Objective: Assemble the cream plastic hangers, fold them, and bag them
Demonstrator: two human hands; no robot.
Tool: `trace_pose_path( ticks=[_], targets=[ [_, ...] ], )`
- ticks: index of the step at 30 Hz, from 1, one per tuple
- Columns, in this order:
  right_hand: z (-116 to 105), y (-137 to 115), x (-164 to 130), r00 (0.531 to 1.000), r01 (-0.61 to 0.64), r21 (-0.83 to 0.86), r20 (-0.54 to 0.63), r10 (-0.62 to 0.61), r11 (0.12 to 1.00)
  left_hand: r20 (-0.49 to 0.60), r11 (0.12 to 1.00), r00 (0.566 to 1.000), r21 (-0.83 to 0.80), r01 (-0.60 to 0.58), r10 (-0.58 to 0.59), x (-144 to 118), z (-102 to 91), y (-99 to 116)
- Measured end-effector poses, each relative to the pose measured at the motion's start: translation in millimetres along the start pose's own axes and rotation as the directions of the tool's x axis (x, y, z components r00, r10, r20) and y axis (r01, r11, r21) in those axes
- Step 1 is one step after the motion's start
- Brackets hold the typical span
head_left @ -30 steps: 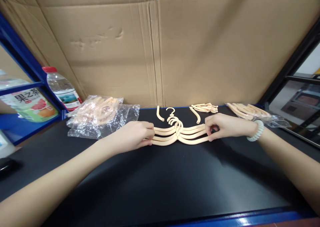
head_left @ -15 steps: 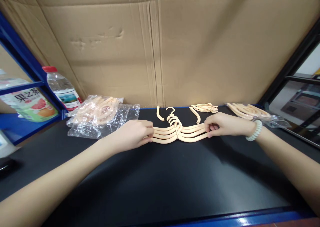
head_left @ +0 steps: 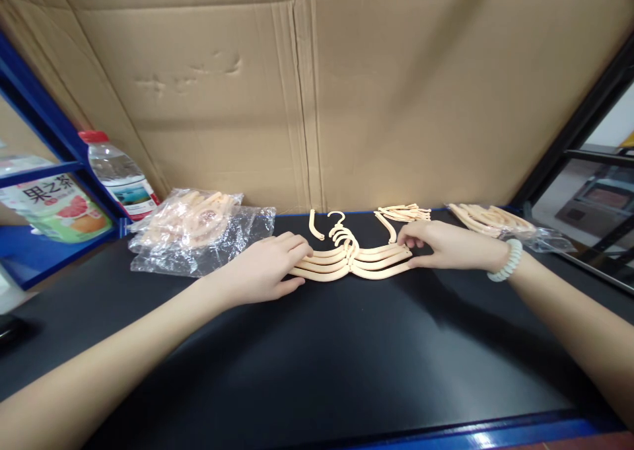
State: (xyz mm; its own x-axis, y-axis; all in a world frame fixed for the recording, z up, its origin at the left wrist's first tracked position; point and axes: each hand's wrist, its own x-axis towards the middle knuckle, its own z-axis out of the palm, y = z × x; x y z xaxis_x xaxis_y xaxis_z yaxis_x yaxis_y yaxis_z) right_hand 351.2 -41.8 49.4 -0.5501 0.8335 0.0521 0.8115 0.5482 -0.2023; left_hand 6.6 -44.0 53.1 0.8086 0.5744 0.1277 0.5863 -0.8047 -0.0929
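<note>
Cream hangers [head_left: 377, 275] lie overlapped on the black tabletop [head_left: 317, 357] between the left hand [head_left: 270, 265] and right hand [head_left: 436, 244], each loosely spread around the row's ends. Uneven pressure could skew it and tangle the hooks [head_left: 353, 245].

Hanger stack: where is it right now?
Near the middle of the head view, the hanger stack lies on the black tabletop between the left hand and right hand.

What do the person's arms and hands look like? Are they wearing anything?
The left hand and the right hand have no gloves. Both bare forearms show no sleeves. The right wrist wears a pale green bracelet of small rounded beads; the left wrist shows no bracelet.
</note>
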Motion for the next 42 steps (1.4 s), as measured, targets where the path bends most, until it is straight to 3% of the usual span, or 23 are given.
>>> trace_pose_path(
  ticks=[4,10,13,23,31,37,42],
  targets=[
    [17,-21,4,0.987,0.045,0.011,-0.152,-0.042,0.999,-0.115,0.994,0.992,-0.099,0.043,-0.054,3,19.4,13],
    [36,-42,8,0.986,0.149,-0.013,-0.078,-0.149,0.989,-0.030,0.980,0.986,-0.119,0.159,-0.163,7,41.7,27],
    [36,-39,8,0.985,0.156,-0.041,-0.074,-0.158,0.987,0.012,0.981,0.989,-0.123,0.148,-0.148,6,43.7,25],
    [34,-34,8,0.986,0.155,-0.003,-0.068,-0.154,0.988,0.013,0.982,0.989,-0.121,0.148,-0.148,7,44.1,23],
    [9,-7,1,0.988,0.144,-0.022,-0.061,-0.145,0.989,-0.070,0.982,0.987,-0.128,0.138,-0.148,5,51.0,21],
    [-3,7,-5,0.994,0.104,0.042,0.005,-0.105,0.994,-0.190,0.988,0.976,-0.134,0.082,-0.107,5,49.6,24],
    [-3,1,-4,0.999,0.040,-0.017,0.032,-0.040,0.999,-0.350,0.991,0.930,-0.033,-0.129,0.109,6,41.5,29]
  ],
)
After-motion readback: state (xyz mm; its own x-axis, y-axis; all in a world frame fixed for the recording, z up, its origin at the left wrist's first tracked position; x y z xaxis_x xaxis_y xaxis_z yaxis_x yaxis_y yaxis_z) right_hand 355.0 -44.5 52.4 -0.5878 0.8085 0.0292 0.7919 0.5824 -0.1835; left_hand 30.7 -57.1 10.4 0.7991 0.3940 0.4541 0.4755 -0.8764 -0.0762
